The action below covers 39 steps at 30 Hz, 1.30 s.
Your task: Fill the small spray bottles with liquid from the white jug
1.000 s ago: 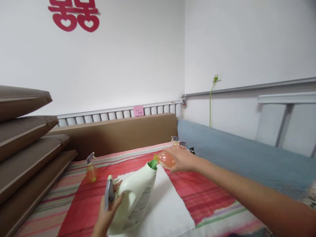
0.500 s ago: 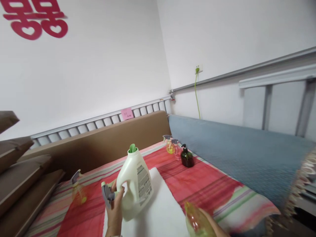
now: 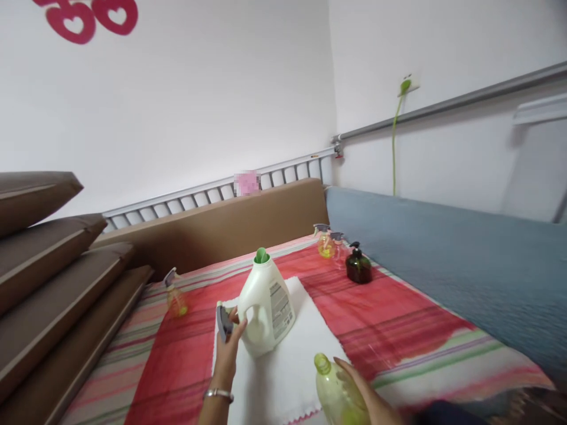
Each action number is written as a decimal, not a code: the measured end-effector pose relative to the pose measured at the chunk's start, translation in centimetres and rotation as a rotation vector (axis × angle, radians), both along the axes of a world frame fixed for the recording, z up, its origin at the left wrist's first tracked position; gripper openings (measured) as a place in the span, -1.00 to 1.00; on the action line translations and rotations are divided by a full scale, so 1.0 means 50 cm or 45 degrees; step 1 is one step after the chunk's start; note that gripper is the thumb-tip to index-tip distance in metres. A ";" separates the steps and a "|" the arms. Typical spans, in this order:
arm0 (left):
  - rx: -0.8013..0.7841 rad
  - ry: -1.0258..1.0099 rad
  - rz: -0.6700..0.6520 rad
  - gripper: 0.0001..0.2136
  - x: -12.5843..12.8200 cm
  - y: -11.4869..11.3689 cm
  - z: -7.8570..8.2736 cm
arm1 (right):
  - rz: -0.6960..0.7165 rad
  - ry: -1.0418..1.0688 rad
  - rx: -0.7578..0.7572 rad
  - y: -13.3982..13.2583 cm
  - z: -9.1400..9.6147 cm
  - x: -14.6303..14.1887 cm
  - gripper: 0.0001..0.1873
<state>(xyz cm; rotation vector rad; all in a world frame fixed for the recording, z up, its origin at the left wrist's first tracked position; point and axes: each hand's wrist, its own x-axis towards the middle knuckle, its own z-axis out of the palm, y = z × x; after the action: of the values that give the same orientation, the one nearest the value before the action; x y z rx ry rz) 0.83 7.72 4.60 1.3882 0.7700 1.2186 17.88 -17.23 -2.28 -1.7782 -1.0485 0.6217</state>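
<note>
My left hand (image 3: 233, 336) is closed around a grey spray trigger head (image 3: 224, 322). Its fingertips are right beside the handle side of a large white detergent jug (image 3: 261, 313); whether they touch it I cannot tell. The jug stands on a white cloth (image 3: 305, 336), its neck uncapped with a green spout (image 3: 261, 256) in it. At the lower right, my right hand (image 3: 370, 392) grips a see-through yellow-green bottle (image 3: 339, 392) with a bare, open neck. Some liquid seems to lie low in this bottle, whose base is cut off by the frame.
A yellow spray bottle (image 3: 177, 298) stands at left. Towards the back right are another yellow spray bottle (image 3: 325, 243), a pink spray bottle (image 3: 340, 254) and a dark pump bottle (image 3: 358, 267). Brown cushions (image 3: 57, 283) are stacked at left; a blue-covered backrest (image 3: 434, 254) borders the right.
The view has shifted, showing more of the white cloth and both arms. My right hand's bottle now shows its open neck and more of its body. Both hands keep their holds.
</note>
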 end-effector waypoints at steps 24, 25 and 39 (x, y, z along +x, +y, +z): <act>0.181 0.018 -0.604 -0.58 -0.122 -0.159 0.221 | 0.302 -0.180 -0.094 0.009 0.107 -0.115 -0.02; 0.188 0.042 -0.617 -0.57 -0.117 -0.160 0.219 | 0.305 -0.183 -0.089 0.007 0.110 -0.116 -0.02; 0.083 0.162 -0.931 -0.56 -0.073 -0.247 0.163 | 0.303 -0.098 0.154 0.005 0.224 -0.146 -0.07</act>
<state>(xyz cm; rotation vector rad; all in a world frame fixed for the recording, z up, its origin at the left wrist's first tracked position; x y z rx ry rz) -2.83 -4.63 12.74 1.6119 0.2505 0.5885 10.56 -17.01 8.89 -1.5963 -1.3357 0.6235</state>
